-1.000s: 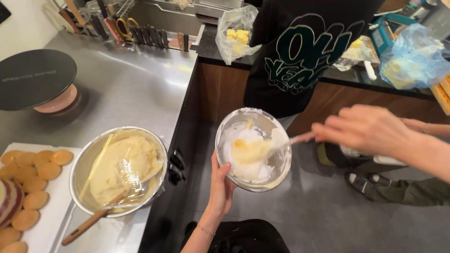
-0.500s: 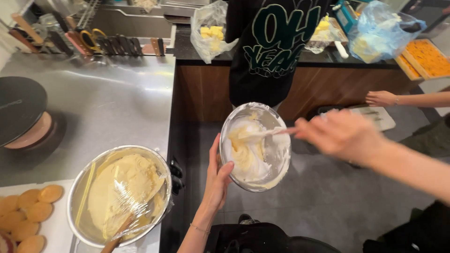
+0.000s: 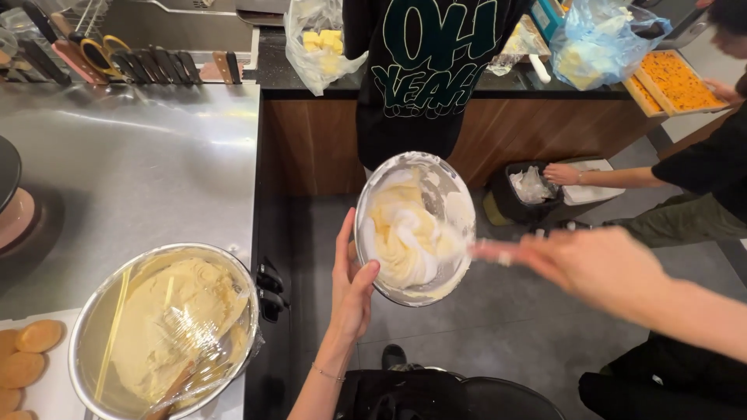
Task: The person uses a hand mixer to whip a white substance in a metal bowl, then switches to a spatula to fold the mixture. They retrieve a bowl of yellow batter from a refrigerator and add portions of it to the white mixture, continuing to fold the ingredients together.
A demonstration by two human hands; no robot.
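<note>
My left hand (image 3: 352, 288) grips the near left rim of a round steel bowl (image 3: 455, 180), held tilted over the grey floor beside the counter. Inside the bowl lies pale yellow and white cream (image 3: 405, 237), smeared up the walls. My right hand (image 3: 599, 268) comes in from the right, blurred by motion, closed on the handle of a light-coloured mixing tool (image 3: 490, 250) whose end is in the cream.
A bigger steel bowl (image 3: 233, 268) of pale batter under cling film sits on the steel counter (image 3: 132, 155), with round biscuits (image 3: 35, 338) beside it. A person in a black shirt (image 3: 428, 70) stands just beyond. Another person's hand (image 3: 562, 173) reaches a black bin (image 3: 506, 204).
My right hand has swept down and to the right while stirring. The bowl stays in my left hand. The other person's hand now reaches the bin.
</note>
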